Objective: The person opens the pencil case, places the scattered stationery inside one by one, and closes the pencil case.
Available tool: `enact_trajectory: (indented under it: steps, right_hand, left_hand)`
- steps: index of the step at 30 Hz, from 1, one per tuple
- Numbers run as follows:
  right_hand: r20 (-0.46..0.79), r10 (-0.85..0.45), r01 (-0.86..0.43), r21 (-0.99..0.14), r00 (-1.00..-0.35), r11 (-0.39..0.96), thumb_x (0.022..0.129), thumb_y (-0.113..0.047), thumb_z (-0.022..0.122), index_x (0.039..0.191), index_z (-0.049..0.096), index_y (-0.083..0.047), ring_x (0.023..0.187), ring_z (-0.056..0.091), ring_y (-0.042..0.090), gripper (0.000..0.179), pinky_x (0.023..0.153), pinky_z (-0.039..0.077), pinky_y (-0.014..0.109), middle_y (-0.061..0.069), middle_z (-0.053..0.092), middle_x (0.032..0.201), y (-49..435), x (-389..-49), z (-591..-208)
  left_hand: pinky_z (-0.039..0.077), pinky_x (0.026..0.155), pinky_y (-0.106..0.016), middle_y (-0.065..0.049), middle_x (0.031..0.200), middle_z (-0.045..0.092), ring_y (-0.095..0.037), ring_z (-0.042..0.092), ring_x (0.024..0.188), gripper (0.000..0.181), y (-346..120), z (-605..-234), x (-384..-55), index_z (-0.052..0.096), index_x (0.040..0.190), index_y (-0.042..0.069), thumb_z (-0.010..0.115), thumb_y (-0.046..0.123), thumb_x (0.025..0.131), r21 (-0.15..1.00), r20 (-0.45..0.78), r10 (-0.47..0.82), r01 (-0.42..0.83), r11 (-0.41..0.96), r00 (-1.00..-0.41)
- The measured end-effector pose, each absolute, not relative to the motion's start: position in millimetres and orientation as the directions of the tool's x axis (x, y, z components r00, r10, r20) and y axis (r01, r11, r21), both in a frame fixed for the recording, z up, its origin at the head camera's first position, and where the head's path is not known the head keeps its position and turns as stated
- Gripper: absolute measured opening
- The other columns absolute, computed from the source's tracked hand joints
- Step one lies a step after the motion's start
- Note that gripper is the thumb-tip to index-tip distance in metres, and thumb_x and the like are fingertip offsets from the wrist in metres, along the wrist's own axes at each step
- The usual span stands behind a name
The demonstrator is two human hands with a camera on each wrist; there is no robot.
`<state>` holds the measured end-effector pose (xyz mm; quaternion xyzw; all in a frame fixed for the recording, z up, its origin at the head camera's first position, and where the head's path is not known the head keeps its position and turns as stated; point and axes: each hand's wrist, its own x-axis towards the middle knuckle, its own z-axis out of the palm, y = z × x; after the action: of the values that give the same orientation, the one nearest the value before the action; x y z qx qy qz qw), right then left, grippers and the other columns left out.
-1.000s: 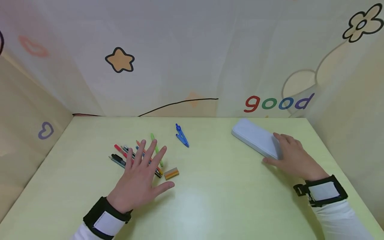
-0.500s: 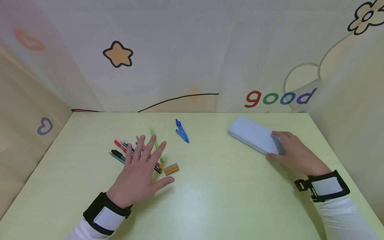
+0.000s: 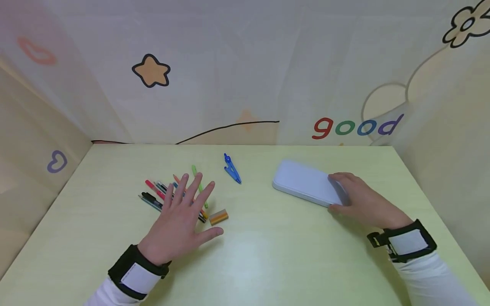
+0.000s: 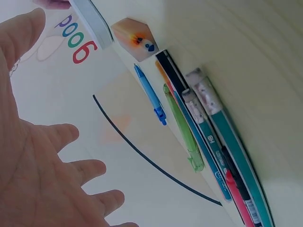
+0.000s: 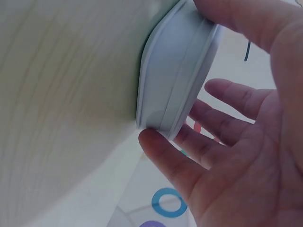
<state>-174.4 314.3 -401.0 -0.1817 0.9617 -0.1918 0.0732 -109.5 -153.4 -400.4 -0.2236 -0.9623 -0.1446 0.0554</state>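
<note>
My right hand (image 3: 356, 199) grips the near right end of a pale blue-white pencil case (image 3: 304, 182), thumb on one side and fingers on the other. In the right wrist view the pencil case (image 5: 173, 71) lies close against the tabletop. Over at the left, my left hand (image 3: 176, 229) is spread with straight fingers, holding nothing. It overlaps a loose bunch of pens and pencils, partly hiding them: a red pen (image 3: 155, 189), a black-capped pen (image 3: 151, 199), a light green pen (image 4: 182, 127) and teal pencils (image 4: 236, 142). Beside the thumb sits a small grey-and-orange block (image 3: 218, 217).
A blue drawing compass (image 3: 232, 169) lies between the bunch and the pencil case, toward the back. The pale wooden tabletop (image 3: 260, 255) meets a printed fabric backdrop (image 3: 222, 76) at its far edge, with similar fabric at both sides.
My right hand has slid the pencil case left and slightly toward me, turning it more sideways. The left hand stays nearly still. The head view tilted slightly.
</note>
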Motion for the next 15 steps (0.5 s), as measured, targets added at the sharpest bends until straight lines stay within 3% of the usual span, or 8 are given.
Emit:
enact_trajectory:
  steps: [8, 15]
  right_hand:
    - [-0.054, -0.453, -0.393, -0.411, -0.89, 0.822, 0.093, -0.027, 0.085, 0.157, 0.042, 0.0, 0.142, 0.044, 0.043, 0.083, 0.115, 0.039, 0.064, 0.024, 0.042, 0.159, 295.5, -168.9, -400.3]
    - [-0.032, -0.501, -0.45, -0.396, -0.865, 0.801, 0.091, -0.026, 0.086, 0.157, 0.044, -0.001, 0.144, 0.044, 0.039, 0.082, 0.116, 0.04, 0.059, 0.02, 0.043, 0.16, 279.5, -166.2, -402.7]
  left_hand:
    - [0.012, 0.123, -0.071, -0.016, 0.176, 0.014, -0.044, 0.004, 0.161, 0.106, -145.0, -402.1, -114.6, 0.031, 0.168, 0.016, 0.078, 0.066, 0.088, 0.255, 0.198, 0.461, 0.499, 0.828, -0.865]
    - [0.012, 0.127, -0.063, -0.018, 0.176, 0.015, -0.044, 0.009, 0.161, 0.111, -131.0, -398.5, -121.1, 0.03, 0.168, 0.015, 0.083, 0.065, 0.084, 0.256, 0.183, 0.508, 0.54, 0.802, -0.842]
